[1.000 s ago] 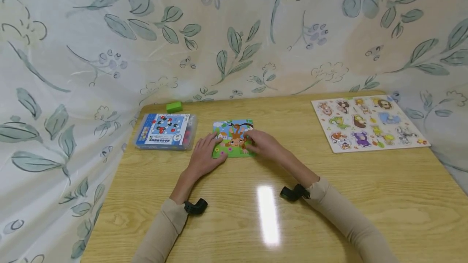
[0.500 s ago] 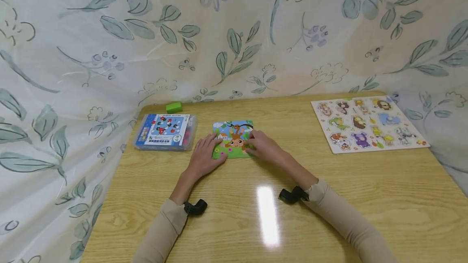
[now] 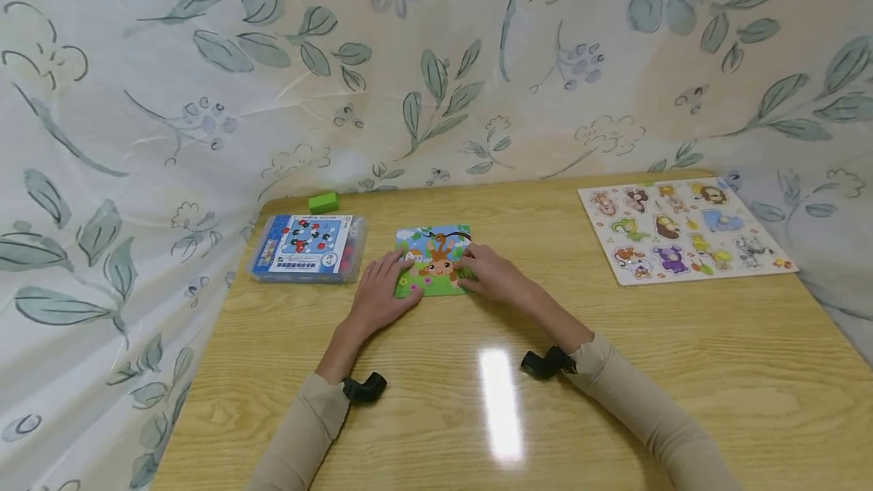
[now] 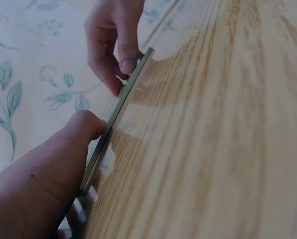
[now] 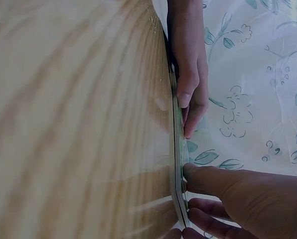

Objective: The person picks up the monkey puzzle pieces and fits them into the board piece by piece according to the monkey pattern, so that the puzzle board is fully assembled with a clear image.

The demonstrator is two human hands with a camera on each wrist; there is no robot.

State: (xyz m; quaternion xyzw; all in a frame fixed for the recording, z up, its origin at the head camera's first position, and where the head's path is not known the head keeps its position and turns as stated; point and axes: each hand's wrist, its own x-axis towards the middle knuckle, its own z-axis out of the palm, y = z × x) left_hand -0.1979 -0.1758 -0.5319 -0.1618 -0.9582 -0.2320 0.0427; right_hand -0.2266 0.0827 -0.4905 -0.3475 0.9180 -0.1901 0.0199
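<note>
1. The small square cardboard jigsaw with a monkey picture [image 3: 434, 259] lies flat near the middle of the light wooden table [image 3: 614, 370], toward its far edge. Both hands cover its near corners; the wrist views show it only edge-on.
2. Left hand [image 3: 379, 295]: fingers relaxed and slightly apart, lying on the jigsaw's left edge; thumb pressed against the edge in the left wrist view.
3. Right hand [image 3: 492, 273]: fingers curled over the right edge, tips on the picture; whether they pinch it, cannot tell.
4. Clear plastic box with a blue printed label [image 3: 307, 247] near the far left corner; print too small to read. Green block [image 3: 323, 202] behind it.
5. White animal peg puzzle board [image 3: 682, 229] at the far right corner.
6. Leaf-printed cloth [image 3: 436, 59] hangs behind the table and on both sides.
</note>
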